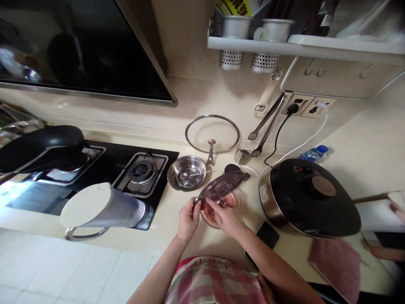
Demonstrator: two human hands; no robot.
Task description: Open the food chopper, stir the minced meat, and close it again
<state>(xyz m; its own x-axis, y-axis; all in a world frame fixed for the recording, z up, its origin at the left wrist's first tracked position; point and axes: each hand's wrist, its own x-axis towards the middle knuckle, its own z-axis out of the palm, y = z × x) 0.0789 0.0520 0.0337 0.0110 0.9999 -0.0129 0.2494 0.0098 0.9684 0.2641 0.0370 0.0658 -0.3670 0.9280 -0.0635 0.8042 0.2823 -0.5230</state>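
Note:
My left hand (188,219) pinches the near edge of a clear, dark-tinted lid (223,185), which is tilted up off a round clear container (236,203). The container holds reddish minced meat (210,212). My right hand (228,218) lies over the container's near rim with its fingers curled at the lid's edge; what they grip is hidden. Both hands work at the counter's front, just right of the stove.
A steel bowl with a spoon (186,173) stands left of the container. A glass pot lid (212,134) leans on the wall. A black cooker (308,196), a phone (267,234), a pink cloth (336,262), a jug (103,207) on the gas stove (141,171) and a black pan (41,145) surround them.

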